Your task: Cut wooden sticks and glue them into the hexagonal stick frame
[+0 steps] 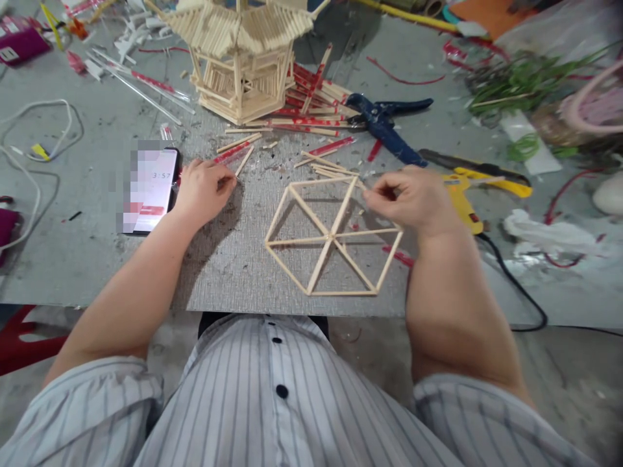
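My left hand (207, 189) pinches the lower end of a short wooden stick (244, 162), beside a lit phone (152, 188). My right hand (406, 198) is closed in a pinch at the upper right edge of a six-sided stick frame (331, 237) with spokes meeting at its middle. A thin piece of wood shows at the right fingertips, close to the frame's top corner. The frame lies flat on the grey table (233, 272). Loose sticks (324, 162) lie just above it.
Behind stands a wooden stick pavilion model (241, 71), next to piled red-wrapped sticks (311, 91). Blue cutters (384, 130), a utility knife (467, 162) and a yellow glue gun (462, 198) with a black cable lie right. Clear rods (141, 91) and a white cable (36, 107) lie left.
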Tool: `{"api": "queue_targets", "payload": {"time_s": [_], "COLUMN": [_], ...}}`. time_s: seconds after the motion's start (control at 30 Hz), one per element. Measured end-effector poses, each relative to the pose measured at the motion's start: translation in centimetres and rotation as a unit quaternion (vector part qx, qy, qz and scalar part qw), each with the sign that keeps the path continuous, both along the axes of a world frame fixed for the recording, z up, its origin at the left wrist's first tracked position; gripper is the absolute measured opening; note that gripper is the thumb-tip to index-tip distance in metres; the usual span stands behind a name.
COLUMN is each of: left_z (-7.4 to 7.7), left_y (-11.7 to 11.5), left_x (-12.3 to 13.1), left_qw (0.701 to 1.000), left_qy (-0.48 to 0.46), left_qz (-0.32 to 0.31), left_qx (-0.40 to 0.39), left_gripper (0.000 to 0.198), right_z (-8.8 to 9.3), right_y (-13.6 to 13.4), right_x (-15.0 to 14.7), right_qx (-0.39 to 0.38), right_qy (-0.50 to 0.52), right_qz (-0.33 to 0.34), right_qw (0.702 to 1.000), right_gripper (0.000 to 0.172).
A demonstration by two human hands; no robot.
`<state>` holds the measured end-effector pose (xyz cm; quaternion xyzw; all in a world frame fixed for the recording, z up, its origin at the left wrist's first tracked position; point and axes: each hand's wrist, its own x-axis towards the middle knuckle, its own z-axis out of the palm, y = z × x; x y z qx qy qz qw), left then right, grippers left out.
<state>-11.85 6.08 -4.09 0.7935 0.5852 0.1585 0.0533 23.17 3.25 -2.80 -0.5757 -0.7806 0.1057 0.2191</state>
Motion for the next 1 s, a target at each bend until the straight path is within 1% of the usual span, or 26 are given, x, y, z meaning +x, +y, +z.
{"api": "queue_targets", "payload": {"time_s": [0.07,0.13,0.23,0.27,0.37,0.47,0.53,0.63,0.77,0.83,0.9,1.0], "left_z": [0.1,0.3,0.7,0.8,0.7,0.4,0.3,0.3,0.7,0.7,0.7,0.7], "left_y": [-0.1,-0.3,-0.5,-0.5,-0.4,-0.2,-0.1,0.0,0.0,0.0,0.0,0.0], "left_x": [0.2,0.4,0.6,0.6,0.4,0.1,0.0,0.0,0.1,0.2,0.3,0.4], "left_qw": [1.000,0.999,0.999,0.999,1.000,1.000,1.000,1.000,0.999,0.999,0.999,0.999], "left_qy": [0.000,0.008,0.015,0.013,0.001,-0.011,-0.017,-0.019,-0.010,-0.012,-0.013,-0.011], "left_qz": [-0.018,-0.031,-0.031,-0.027,-0.011,-0.004,-0.004,0.002,0.017,0.017,0.010,0.006], "left_qx": [0.002,-0.005,-0.013,-0.014,-0.015,-0.016,-0.010,-0.014,-0.040,-0.044,-0.041,-0.041], "left_gripper": [0.023,0.024,0.026,0.025,0.023,0.023,0.023,0.026,0.036,0.040,0.040,0.036], "right_z": [0.0,-0.2,-0.9,-1.2,-1.9,-2.5,-2.7,-2.6,-2.5,-3.0,-3.6,-4.6], "right_y": [0.2,0.3,0.2,0.0,-0.6,-0.8,-0.5,0.2,1.3,1.9,2.3,2.6], "right_x": [0.5,0.4,-1.1,-1.9,-4.4,-5.9,-5.9,-4.9,-3.4,-3.1,-3.1,-3.3], "right_qx": [-0.008,-0.033,-0.056,-0.060,-0.035,-0.016,-0.019,-0.012,0.052,0.070,0.061,0.043], "right_qy": [0.027,0.043,0.029,0.015,-0.030,-0.061,-0.074,-0.069,-0.051,-0.059,-0.075,-0.081], "right_qz": [-0.046,-0.068,-0.056,-0.038,-0.015,-0.043,-0.051,-0.065,-0.091,-0.098,-0.098,-0.077], "right_qw": [0.999,0.996,0.996,0.997,0.999,0.997,0.996,0.995,0.993,0.991,0.991,0.993], "right_gripper": [0.023,0.024,0.026,0.026,0.027,0.026,0.029,0.031,0.030,0.031,0.032,0.031]}}
